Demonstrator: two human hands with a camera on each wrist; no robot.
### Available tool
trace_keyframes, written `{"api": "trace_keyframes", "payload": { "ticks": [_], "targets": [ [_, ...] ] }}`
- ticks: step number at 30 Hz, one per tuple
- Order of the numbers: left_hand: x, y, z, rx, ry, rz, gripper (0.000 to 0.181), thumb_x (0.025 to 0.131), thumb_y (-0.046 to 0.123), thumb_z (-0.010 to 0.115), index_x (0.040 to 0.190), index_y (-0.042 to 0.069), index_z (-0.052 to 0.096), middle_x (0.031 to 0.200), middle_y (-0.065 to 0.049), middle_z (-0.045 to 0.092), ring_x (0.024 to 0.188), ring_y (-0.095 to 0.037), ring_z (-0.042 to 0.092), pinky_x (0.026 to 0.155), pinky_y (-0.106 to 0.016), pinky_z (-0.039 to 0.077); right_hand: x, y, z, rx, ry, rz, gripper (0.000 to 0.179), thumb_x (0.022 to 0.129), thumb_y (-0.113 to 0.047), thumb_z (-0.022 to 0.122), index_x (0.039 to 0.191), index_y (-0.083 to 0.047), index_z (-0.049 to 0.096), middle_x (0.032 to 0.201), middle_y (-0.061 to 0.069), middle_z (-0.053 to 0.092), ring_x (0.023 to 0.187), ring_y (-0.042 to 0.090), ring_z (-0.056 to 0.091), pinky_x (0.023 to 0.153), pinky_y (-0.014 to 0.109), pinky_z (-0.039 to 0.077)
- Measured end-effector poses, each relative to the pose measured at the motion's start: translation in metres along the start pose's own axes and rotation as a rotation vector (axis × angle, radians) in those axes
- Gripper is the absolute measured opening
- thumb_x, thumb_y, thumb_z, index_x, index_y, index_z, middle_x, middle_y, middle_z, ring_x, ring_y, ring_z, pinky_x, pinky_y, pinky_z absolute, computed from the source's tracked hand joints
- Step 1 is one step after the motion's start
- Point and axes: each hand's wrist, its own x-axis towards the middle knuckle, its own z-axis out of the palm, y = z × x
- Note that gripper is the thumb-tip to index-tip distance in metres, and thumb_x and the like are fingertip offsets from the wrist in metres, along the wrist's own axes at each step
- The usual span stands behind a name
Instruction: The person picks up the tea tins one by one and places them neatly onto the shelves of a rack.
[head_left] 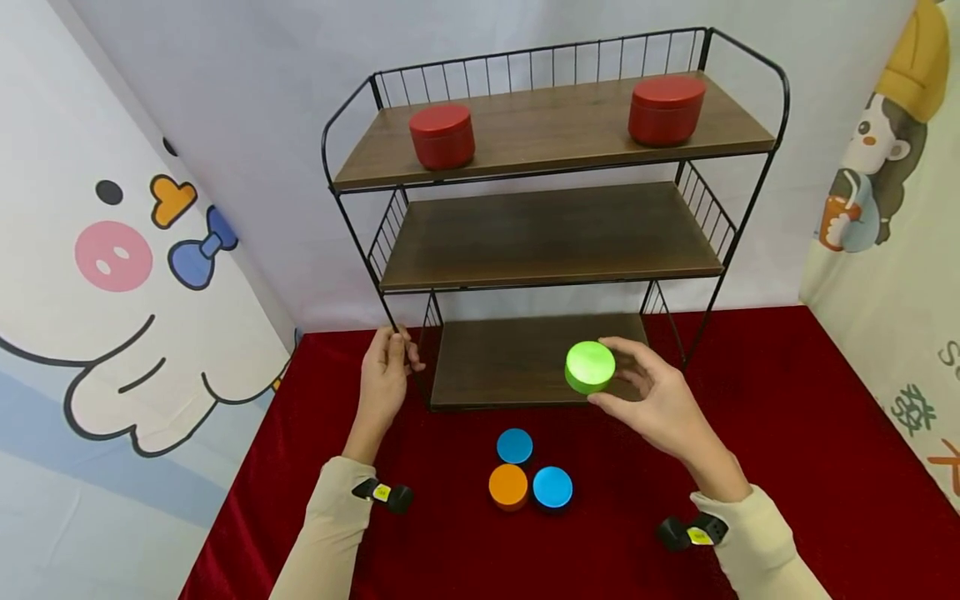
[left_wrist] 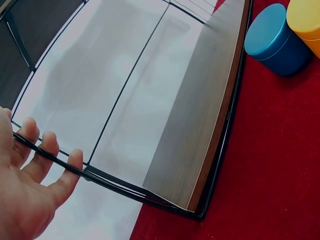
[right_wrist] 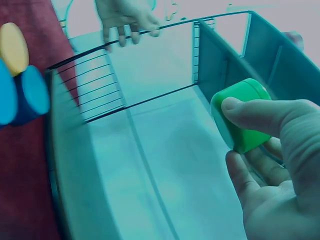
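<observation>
Right hand: mine (head_left: 660, 408), pinching the green tin between thumb and fingers; my thumb is on its 5 o'clock side and my forefinger near 2 o'clock, as seen from my head.
Green tin: the round, lidded green tin (head_left: 589, 367) is in my grasp, raised off the surface, lid side up; in the head view it shows in front of the right part of the bottom shelf. I cannot tell exactly how near that board it is.
Left hand: mine (head_left: 384, 371), at 9 o'clock from the green tin, fingers curled round the rack's left front post, below the level of the middle shelf.
Rack: a three-shelf rack (head_left: 551, 237) of black wire and brown boards, standing at 12 o'clock from me.
Loose tins: at 7 o'clock from the green tin, three stand close together; take the orange tin (head_left: 508, 487) as centre, and one blue tin (head_left: 514, 446) is at its 12 o'clock, another blue tin (head_left: 552, 487) just beside it at 3.
Top shelf: two lidded red tins, well apart, one (head_left: 442, 136) at the board's 9 o'clock, the other (head_left: 666, 110) at its 3.
Surface: red cloth covers the surface (head_left: 637, 550) beneath the rack and the loose tins.
Wrists: I wear pale sleeves (head_left: 330, 517) and a dark band on each wrist.
Backdrop: a cartoon bird (head_left: 112, 200) at my 9 o'clock, a yellow-hatted figure (head_left: 873, 158) at 2.
</observation>
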Motion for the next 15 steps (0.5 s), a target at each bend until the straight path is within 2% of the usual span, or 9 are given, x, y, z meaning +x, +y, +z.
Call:
{"api": "trace_keyframes", "payload": {
  "ticks": [6, 10, 15],
  "targets": [
    [0.0, 0.0, 0.0, -0.001, -0.001, -0.008, 0.027, 0.113, 0.022, 0.035, 0.109, 0.0, 0.049, 0.084, -0.024, 0.049, 0.079, -0.022, 0.054, 0.072, -0.027, 0.059, 0.017, -0.019, -0.011, 0.004, 0.062, -0.052, 0.075, 0.073, 0.02, 0.082, 0.14, 0.004, 0.053, 0.137, 0.019, 0.057, 0.117, 0.0, 0.06, 0.099, 0.012, 0.051],
    [0.0, -0.001, 0.0, 0.003, 0.001, -0.007, 0.025, 0.113, 0.023, 0.035, 0.108, 0.004, 0.05, 0.084, -0.021, 0.05, 0.079, -0.022, 0.055, 0.072, -0.028, 0.059, 0.03, -0.032, -0.021, 0.002, 0.088, -0.097, 0.076, 0.072, 0.024, 0.081, 0.141, 0.004, 0.054, 0.137, 0.017, 0.058, 0.117, 0.003, 0.062, 0.099, 0.014, 0.051],
    [0.0, -0.001, 0.0, 0.008, 0.003, -0.006, 0.023, 0.113, 0.024, 0.035, 0.107, 0.009, 0.051, 0.084, -0.019, 0.05, 0.079, -0.023, 0.055, 0.073, -0.028, 0.06, 0.044, -0.048, -0.035, -0.038, 0.125, -0.137, 0.078, 0.072, 0.025, 0.08, 0.142, 0.003, 0.054, 0.137, 0.005, 0.058, 0.119, 0.003, 0.061, 0.098, 0.013, 0.052]
  ]
}}
